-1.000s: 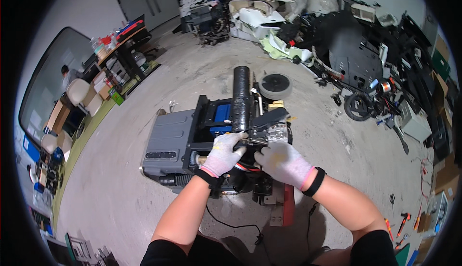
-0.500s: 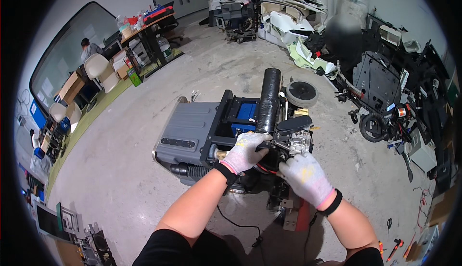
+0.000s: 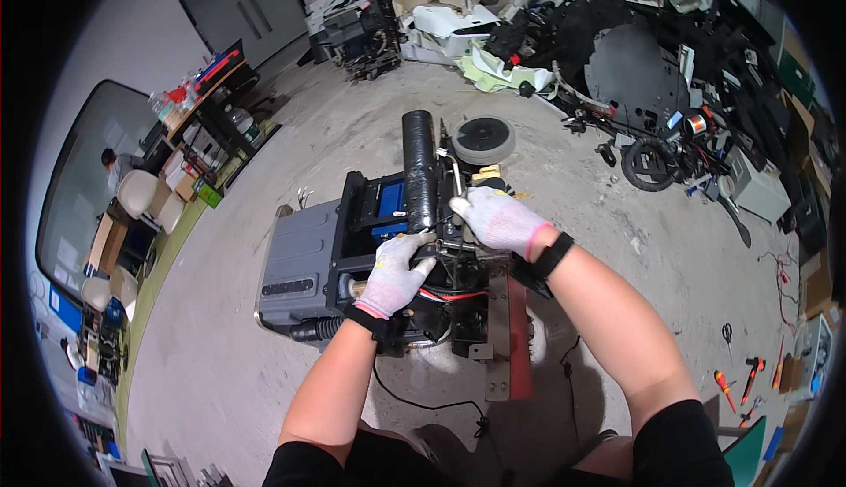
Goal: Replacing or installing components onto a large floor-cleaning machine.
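Observation:
A partly dismantled machine lies on the floor before me, with a ribbed grey housing (image 3: 300, 245) on its left side. A black-wrapped cylinder (image 3: 419, 165) juts away from me at its middle, beside a blue box (image 3: 390, 200). My left hand (image 3: 392, 275), in a white glove with pink cuff, rests by the cylinder's near end, thumb apart from the fingers. My right hand (image 3: 500, 221), gloved alike, has its fingers curled at the dark mechanism right of the cylinder; what they hold is hidden. Red cables (image 3: 458, 296) run between the hands. A red bar (image 3: 518, 346) with a metal plate points toward me.
A grey-rimmed wheel (image 3: 483, 139) is beyond my right hand. Black cords (image 3: 432, 405) trail on the floor near me. Screwdrivers (image 3: 724, 390) and scissors (image 3: 727, 335) lie at lower right. Piled parts (image 3: 617, 64) line the far right; a desk (image 3: 207, 99) stands far left, a person beyond.
The view has turned, shifting the machine leftward. My right hand has moved farther away along the machine. The silver mechanism beside it is out of sight, and more of the red bar shows.

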A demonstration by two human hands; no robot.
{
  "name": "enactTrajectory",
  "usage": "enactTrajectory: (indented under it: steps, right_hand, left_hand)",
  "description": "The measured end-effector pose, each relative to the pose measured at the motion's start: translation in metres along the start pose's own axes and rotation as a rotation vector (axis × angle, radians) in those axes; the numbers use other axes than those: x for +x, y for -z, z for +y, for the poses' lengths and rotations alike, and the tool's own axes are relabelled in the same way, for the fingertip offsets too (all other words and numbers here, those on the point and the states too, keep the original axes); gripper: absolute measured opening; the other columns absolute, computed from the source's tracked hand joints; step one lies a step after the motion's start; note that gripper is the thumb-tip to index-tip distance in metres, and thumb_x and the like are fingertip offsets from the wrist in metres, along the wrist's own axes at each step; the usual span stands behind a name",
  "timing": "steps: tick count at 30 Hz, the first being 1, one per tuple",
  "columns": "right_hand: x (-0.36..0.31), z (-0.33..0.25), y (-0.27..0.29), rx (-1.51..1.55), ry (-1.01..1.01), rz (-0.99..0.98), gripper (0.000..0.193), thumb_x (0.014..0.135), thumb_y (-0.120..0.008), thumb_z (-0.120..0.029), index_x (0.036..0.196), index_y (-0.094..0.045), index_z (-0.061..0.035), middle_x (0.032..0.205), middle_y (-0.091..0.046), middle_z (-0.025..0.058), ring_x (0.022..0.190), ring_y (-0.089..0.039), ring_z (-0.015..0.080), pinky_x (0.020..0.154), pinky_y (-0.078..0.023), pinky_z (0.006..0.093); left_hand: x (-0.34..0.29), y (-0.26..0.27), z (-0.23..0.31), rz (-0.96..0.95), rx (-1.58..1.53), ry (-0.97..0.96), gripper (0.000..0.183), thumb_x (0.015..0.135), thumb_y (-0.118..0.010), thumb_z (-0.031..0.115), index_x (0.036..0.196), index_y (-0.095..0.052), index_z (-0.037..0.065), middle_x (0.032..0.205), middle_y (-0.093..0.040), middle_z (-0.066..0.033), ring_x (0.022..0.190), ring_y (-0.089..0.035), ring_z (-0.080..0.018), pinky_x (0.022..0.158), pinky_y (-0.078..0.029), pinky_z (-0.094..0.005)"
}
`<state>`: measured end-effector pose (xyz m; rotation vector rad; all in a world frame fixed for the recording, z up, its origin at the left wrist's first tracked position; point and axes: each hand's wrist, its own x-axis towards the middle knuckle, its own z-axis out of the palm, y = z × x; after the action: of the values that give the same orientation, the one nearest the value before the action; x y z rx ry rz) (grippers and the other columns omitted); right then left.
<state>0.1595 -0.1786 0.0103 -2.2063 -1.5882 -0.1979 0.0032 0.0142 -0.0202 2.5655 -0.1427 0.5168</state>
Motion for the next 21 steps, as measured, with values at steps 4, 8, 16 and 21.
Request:
enactTrajectory:
  steps: [4, 8, 16, 21]
  right_hand:
    - [0.009, -0.002, 0.0, -0.024, 0.018, -0.005, 0.018, 0.098, -0.05, -0.015, 0.103, -0.062, -0.0011, 0.092, -0.064, 0.0243, 0.09, -0.067, 0.0434, 0.077, -0.054, 0.0512]
    - [0.01, -0.006, 0.004, 0.05, -0.05, -0.04, 0.019, 0.099, -0.05, -0.015, 0.103, -0.062, -0.0016, 0.093, -0.064, 0.0241, 0.091, -0.067, 0.0431, 0.077, -0.054, 0.0514]
    - [0.01, -0.005, 0.007, 0.095, -0.153, -0.123, 0.022, 0.101, -0.047, -0.015, 0.105, -0.064, -0.0006, 0.096, -0.064, 0.0246, 0.092, -0.067, 0.0427, 0.079, -0.054, 0.051]
    - [0.017, 0.003, 0.009, 0.099, -0.135, -0.164, 0.023, 0.101, -0.047, -0.016, 0.107, -0.064, -0.002, 0.101, -0.064, 0.0236, 0.097, -0.066, 0.0412, 0.082, -0.054, 0.049]
  left_hand:
    - [0.0, 0.001, -0.001, -0.027, -0.007, 0.019, 0.042, 0.083, -0.076, 0.01, 0.123, -0.067, 0.001, 0.11, -0.07, -0.0187, 0.105, -0.066, -0.0353, 0.097, -0.05, -0.0424]
    - [0.002, -0.001, -0.003, -0.005, 0.023, -0.016, 0.041, 0.081, -0.079, 0.013, 0.12, -0.069, 0.001, 0.108, -0.071, -0.0182, 0.102, -0.067, -0.0351, 0.094, -0.051, -0.0432]
    - [0.006, -0.003, -0.002, 0.002, 0.117, -0.082, 0.039, 0.077, -0.085, 0.021, 0.109, -0.072, 0.003, 0.096, -0.072, -0.0157, 0.091, -0.068, -0.0363, 0.085, -0.052, -0.0457]
    - [0.006, -0.003, -0.002, 0.011, 0.113, -0.075, 0.039, 0.076, -0.085, 0.022, 0.107, -0.073, 0.002, 0.095, -0.072, -0.0166, 0.089, -0.068, -0.0363, 0.082, -0.052, -0.046]
